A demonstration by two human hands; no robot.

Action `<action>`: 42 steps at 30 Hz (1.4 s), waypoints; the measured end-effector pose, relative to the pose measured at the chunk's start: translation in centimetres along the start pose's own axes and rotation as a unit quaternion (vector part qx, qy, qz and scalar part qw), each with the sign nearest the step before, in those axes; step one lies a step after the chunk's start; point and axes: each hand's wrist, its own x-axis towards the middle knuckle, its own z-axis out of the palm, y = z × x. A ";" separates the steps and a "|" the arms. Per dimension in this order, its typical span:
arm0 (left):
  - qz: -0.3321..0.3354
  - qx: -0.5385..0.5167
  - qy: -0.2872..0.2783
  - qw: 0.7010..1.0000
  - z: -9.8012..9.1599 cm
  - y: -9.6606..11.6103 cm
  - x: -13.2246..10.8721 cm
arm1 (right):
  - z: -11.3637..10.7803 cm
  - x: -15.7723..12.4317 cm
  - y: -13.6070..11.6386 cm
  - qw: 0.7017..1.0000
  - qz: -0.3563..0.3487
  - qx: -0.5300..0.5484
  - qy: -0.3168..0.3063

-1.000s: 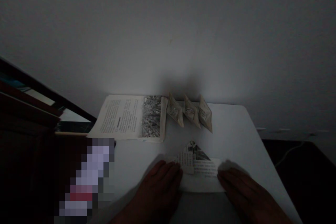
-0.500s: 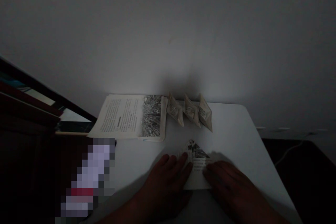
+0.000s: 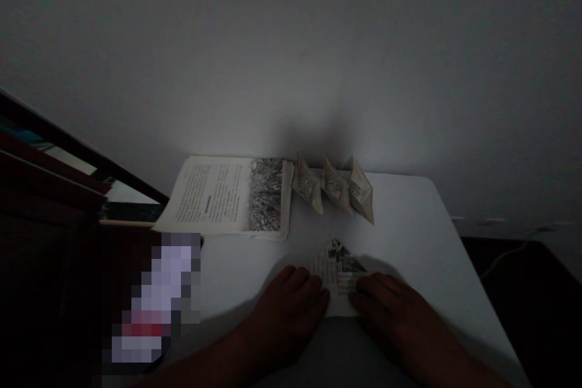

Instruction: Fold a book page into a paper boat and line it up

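Note:
A folded sheet of printed paper [image 3: 339, 273], pointed at its far end, lies on the white table between my hands. My left hand [image 3: 291, 303] grips its left side, fingers curled in and thumb near the lower edge. On the opposite side, my right hand [image 3: 391, 306] has bent fingers pressed on the paper and covers its right corner. Beyond them stand three folded paper boats, the left boat [image 3: 308, 187], the middle boat [image 3: 336, 188] and the right boat [image 3: 362, 190], side by side near the wall.
A stack of printed pages [image 3: 209, 197] lies at the table's back left. Left of my forearm is a pixelated phone-like object [image 3: 154, 303]. The white table [image 3: 422, 224] meets a grey wall [image 3: 291, 60] behind. Dark wooden furniture [image 3: 50, 182] is at far left, a cable [image 3: 504, 259] at right.
My left fingers have curled in and drawn back from the paper's middle, showing more print on its left side. My right hand has shifted slightly. The whole view has moved a little.

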 end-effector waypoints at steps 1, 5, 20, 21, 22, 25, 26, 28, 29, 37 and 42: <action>-0.004 -0.001 -0.003 1.000 0.1 0.0 0.1 | -0.1 0.2 -0.1 1.000 0.004 0.003 -0.009; -0.013 -0.009 0.016 1.000 0.5 0.0 0.3 | -0.4 1.1 -0.4 0.999 0.012 0.016 -0.034; -0.133 -0.090 0.019 0.987 0.4 -0.1 0.8 | -2.6 2.9 0.5 0.983 0.056 0.140 -0.107; -0.146 -0.094 0.010 0.985 0.3 -0.1 0.8 | -2.8 3.0 0.7 0.980 0.059 0.152 -0.111; -0.157 -0.098 0.001 0.983 0.1 -0.1 0.9 | -2.9 3.0 0.7 0.978 0.065 0.161 -0.116; -0.185 -0.108 -0.026 0.977 -0.5 0.0 1.3 | -3.1 3.4 0.9 0.972 0.091 0.173 -0.129; -0.191 -0.111 -0.034 0.975 -0.7 0.0 1.4 | -3.2 3.5 0.9 0.971 0.100 0.174 -0.133; -0.203 -0.116 -0.048 0.971 -1.0 0.1 1.6 | -3.2 3.8 0.9 0.967 0.115 0.175 -0.142; -0.209 -0.118 -0.054 0.969 -1.1 0.1 1.7 | -3.2 3.9 0.9 0.966 0.122 0.174 -0.146; -0.223 -0.102 -0.101 0.964 -1.1 -0.1 2.3 | -3.3 4.9 0.7 0.968 0.145 0.121 -0.165; -0.206 -0.071 -0.129 0.967 -1.4 -0.4 2.7 | -3.0 4.9 0.6 0.971 0.151 0.091 -0.160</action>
